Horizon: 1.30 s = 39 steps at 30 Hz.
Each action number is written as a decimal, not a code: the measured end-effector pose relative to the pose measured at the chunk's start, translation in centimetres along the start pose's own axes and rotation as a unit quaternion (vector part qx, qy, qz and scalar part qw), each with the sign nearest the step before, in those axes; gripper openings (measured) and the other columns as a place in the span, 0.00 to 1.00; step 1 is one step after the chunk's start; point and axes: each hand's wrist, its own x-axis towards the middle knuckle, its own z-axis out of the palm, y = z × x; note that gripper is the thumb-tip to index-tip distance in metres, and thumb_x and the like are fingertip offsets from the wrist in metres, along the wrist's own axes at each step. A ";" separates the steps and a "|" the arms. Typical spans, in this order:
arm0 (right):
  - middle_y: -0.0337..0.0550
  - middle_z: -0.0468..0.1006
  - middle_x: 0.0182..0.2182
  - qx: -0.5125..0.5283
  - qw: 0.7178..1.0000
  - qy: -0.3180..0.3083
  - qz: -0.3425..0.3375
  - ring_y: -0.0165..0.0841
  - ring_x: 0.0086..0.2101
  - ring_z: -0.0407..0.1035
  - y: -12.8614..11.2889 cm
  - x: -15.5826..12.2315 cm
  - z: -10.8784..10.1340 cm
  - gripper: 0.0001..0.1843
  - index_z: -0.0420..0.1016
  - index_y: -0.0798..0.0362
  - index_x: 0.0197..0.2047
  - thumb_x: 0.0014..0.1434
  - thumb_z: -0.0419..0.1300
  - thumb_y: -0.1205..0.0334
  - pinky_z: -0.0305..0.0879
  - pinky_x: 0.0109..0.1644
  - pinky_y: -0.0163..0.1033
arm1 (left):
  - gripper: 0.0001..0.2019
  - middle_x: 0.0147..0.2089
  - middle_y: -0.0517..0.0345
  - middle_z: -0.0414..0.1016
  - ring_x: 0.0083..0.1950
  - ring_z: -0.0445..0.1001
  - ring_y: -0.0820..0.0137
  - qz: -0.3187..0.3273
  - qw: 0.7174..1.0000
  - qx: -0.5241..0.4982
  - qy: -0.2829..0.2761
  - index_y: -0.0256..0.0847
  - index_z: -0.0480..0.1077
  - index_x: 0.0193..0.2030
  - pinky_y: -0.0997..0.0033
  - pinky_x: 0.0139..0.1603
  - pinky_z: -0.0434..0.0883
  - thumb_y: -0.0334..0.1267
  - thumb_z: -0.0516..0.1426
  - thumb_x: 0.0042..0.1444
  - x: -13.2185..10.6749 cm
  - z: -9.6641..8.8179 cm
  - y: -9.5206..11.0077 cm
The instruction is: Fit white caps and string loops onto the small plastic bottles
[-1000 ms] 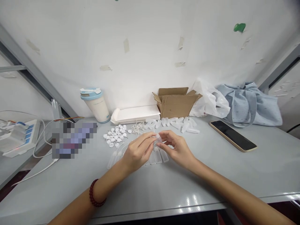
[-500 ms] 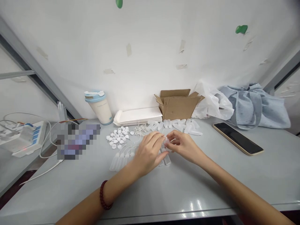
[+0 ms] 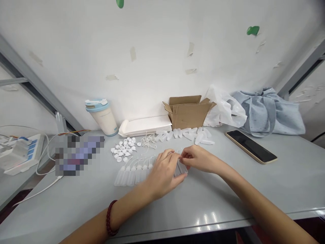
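Note:
A row of small frosted plastic tubes (image 3: 127,178) with white caps and looped cords lies on the table. My left hand (image 3: 164,174) spans the right part of that row, hiding some of it, its thumb at the near end and its fingers at the far end of a clear tube (image 3: 181,167). Fingertips of my right hand (image 3: 200,159) are pinched together at the far right end of this tube. Behind the row are a pile of white caps (image 3: 123,148), a tangle of cord (image 3: 147,140) and several loose tubes (image 3: 189,135).
Along the wall stand a cream cup (image 3: 103,118), a stack of white packets (image 3: 146,124), an open cardboard box (image 3: 189,115), a white plastic bag (image 3: 225,110) and a blue cloth bag (image 3: 286,115). A phone (image 3: 251,146) lies right; a power strip (image 3: 25,154) is left.
The clear tube between my hands has gone from being held up to lying at the right end of the row. My right hand has lowered slightly, and the view has shifted.

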 end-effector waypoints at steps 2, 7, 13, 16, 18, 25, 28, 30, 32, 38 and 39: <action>0.41 0.77 0.21 -0.007 0.999 -0.031 -0.010 0.32 0.26 0.69 0.5 0.1 -0.1 0.10 0.72 0.55 0.25 0.51 0.52 0.63 0.60 0.30 0.35 | 0.19 0.50 0.43 0.71 0.60 0.62 0.53 -0.014 0.999 0.003 -0.031 0.37 0.64 0.49 0.53 0.52 0.68 0.39 0.62 0.52 -0.1 0.1 0.1; 0.42 0.78 0.22 0.014 0.999 -0.049 -0.011 0.33 0.27 0.71 1.0 0.6 0.1 0.09 0.72 0.56 0.23 0.49 0.52 0.65 0.60 0.30 0.35 | 0.17 0.51 0.43 0.70 0.61 0.60 0.53 -0.031 0.997 0.005 -0.067 0.35 0.64 0.49 0.52 0.55 0.66 0.37 0.59 0.54 0.0 0.0 0.0; 0.44 0.78 0.20 0.041 0.996 -0.077 0.010 0.34 0.25 0.72 1.0 0.6 0.2 0.11 0.71 0.56 0.21 0.49 0.51 0.65 0.60 0.27 0.34 | 0.16 0.52 0.45 0.70 0.64 0.58 0.53 -0.020 0.997 0.004 -0.080 0.37 0.63 0.49 0.53 0.58 0.64 0.37 0.59 0.54 -0.1 -0.4 0.3; 0.44 0.77 0.19 0.062 0.994 -0.088 0.029 0.33 0.25 0.73 0.9 0.7 0.1 0.11 0.70 0.56 0.21 0.50 0.51 0.65 0.61 0.27 0.33 | 0.19 0.54 0.45 0.70 0.64 0.58 0.52 -0.017 0.998 -0.003 -0.063 0.37 0.63 0.51 0.52 0.58 0.64 0.43 0.59 0.55 -0.2 -0.9 -0.1; 0.44 0.77 0.19 0.076 0.991 -0.097 0.047 0.33 0.25 0.74 0.7 0.7 0.0 0.11 0.70 0.57 0.20 0.50 0.51 0.65 0.62 0.28 0.33 | 0.18 0.52 0.44 0.70 0.62 0.61 0.53 -0.034 0.999 -0.003 -0.035 0.36 0.64 0.51 0.52 0.57 0.64 0.44 0.57 0.57 -0.2 -1.6 -1.0; 0.46 0.78 0.24 0.109 0.988 -0.084 0.077 0.33 0.24 0.74 0.9 1.0 -0.4 0.10 0.71 0.57 0.21 0.50 0.54 0.65 0.62 0.26 0.33 | 0.11 0.44 0.48 0.75 0.50 0.67 0.57 -0.090 0.990 0.078 0.077 0.36 0.71 0.41 0.51 0.51 0.68 0.31 0.48 0.59 -0.2 -4.5 -7.9; 0.45 0.77 0.22 0.109 0.989 -0.054 0.086 0.32 0.22 0.74 1.2 1.3 -0.5 0.09 0.70 0.57 0.22 0.50 0.53 0.66 0.62 0.25 0.33 | 0.13 0.45 0.50 0.76 0.50 0.67 0.58 -0.038 0.994 0.090 0.040 0.36 0.72 0.41 0.53 0.50 0.68 0.26 0.48 0.58 -0.3 -4.8 -9.3; 0.44 0.76 0.21 0.089 0.994 -0.006 0.070 0.31 0.21 0.72 1.6 1.6 -0.4 0.11 0.69 0.57 0.21 0.52 0.53 0.66 0.61 0.25 0.33 | 0.14 0.44 0.50 0.77 0.49 0.68 0.59 -0.017 0.995 0.100 0.009 0.36 0.72 0.41 0.55 0.48 0.69 0.23 0.47 0.56 -0.3 -4.7 -9.3; 0.43 0.75 0.22 0.046 0.996 0.076 0.032 0.31 0.22 0.71 2.2 2.2 -0.3 0.12 0.69 0.56 0.23 0.55 0.52 0.64 0.61 0.26 0.34 | 0.16 0.42 0.51 0.77 0.48 0.68 0.59 -0.014 0.993 0.115 -0.013 0.36 0.72 0.40 0.57 0.46 0.69 0.20 0.48 0.53 -0.2 -4.5 -9.0; 0.54 0.75 0.42 -0.195 0.943 0.250 -0.102 0.39 0.40 0.70 3.5 5.0 -0.5 0.14 0.72 0.61 0.45 0.60 0.49 0.70 0.65 0.40 0.40 | 0.15 0.38 0.50 0.78 0.45 0.69 0.59 -0.015 0.988 0.149 -0.046 0.36 0.74 0.37 0.59 0.42 0.69 0.20 0.48 0.53 0.1 -4.4 -8.5; 0.56 0.74 0.45 -0.233 0.937 0.237 -0.108 0.41 0.44 0.69 3.5 5.6 -0.7 0.16 0.71 0.61 0.48 0.59 0.48 0.73 0.64 0.42 0.41 | 0.15 0.38 0.50 0.78 0.45 0.69 0.59 -0.014 0.988 0.149 -0.049 0.35 0.74 0.37 0.59 0.43 0.70 0.20 0.48 0.54 0.1 -4.4 -8.5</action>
